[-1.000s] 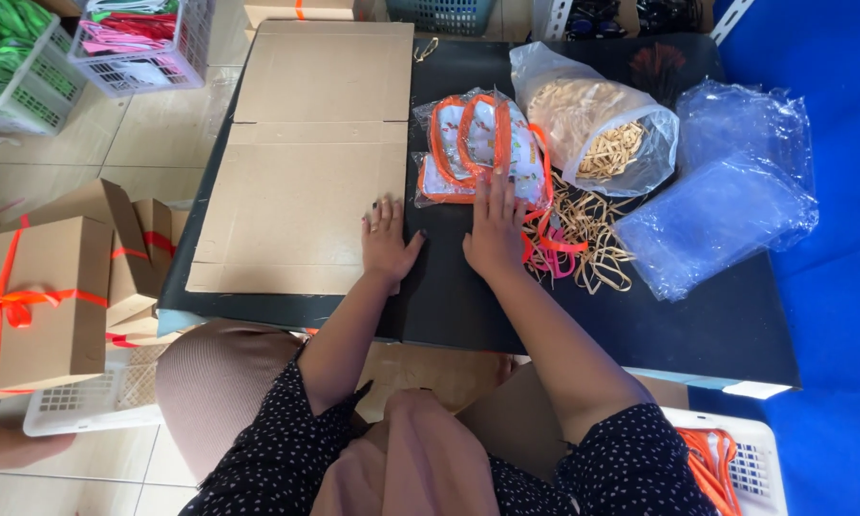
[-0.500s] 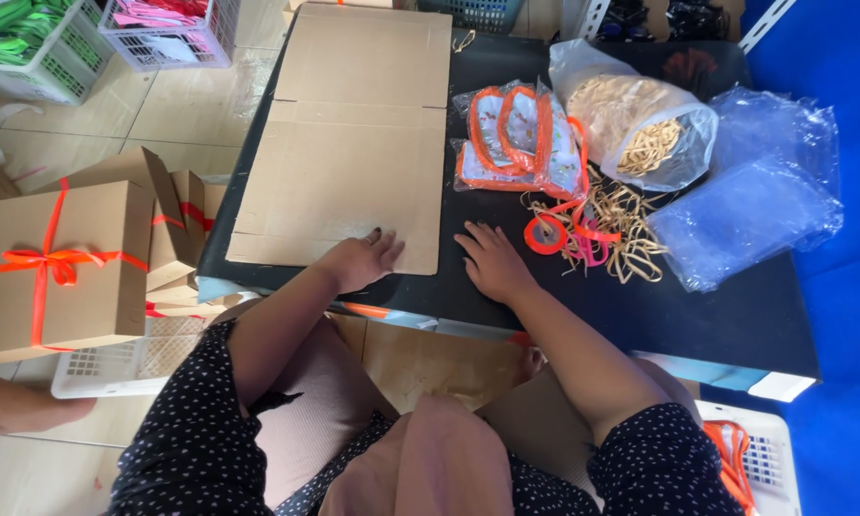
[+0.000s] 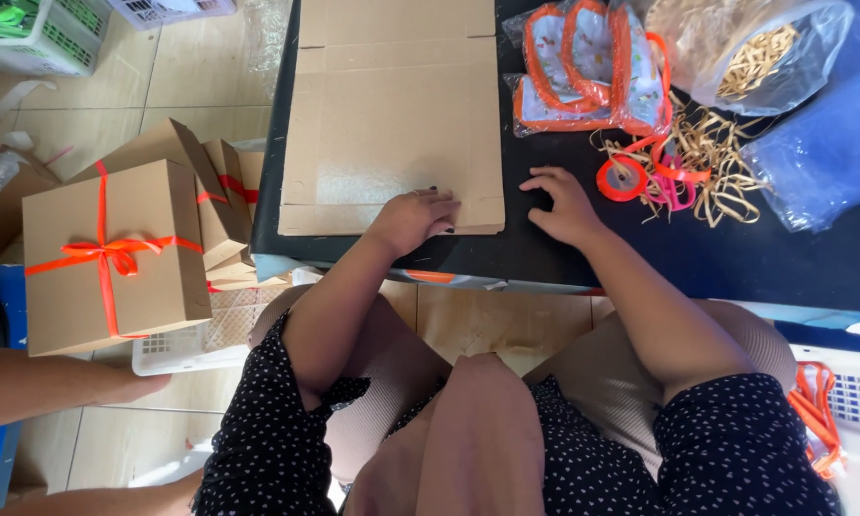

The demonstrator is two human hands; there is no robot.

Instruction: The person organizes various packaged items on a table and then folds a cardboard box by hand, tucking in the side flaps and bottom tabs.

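Note:
A flat, unfolded cardboard box blank (image 3: 392,105) lies on the black table (image 3: 697,258). My left hand (image 3: 413,220) rests on the blank's near edge, fingers curled over the cardboard. My right hand (image 3: 561,204) lies on the bare black tabletop just right of the blank, fingers spread, holding nothing. A roll of orange ribbon (image 3: 621,179) with loose orange and pink strands sits just beyond my right hand, on a heap of tan paper shreds (image 3: 711,158).
Orange-trimmed clear pouches (image 3: 583,67) and a plastic bag of shreds (image 3: 754,48) lie at the far right. Finished boxes tied with orange ribbon (image 3: 115,253) stand on the floor at left. Another person's arm (image 3: 48,382) reaches in low left. White baskets (image 3: 845,401) flank my knees.
Both hands have drawn back toward the table's near edge. My right hand left the pouches and ribbon; my left hand now sits on the blank's near edge.

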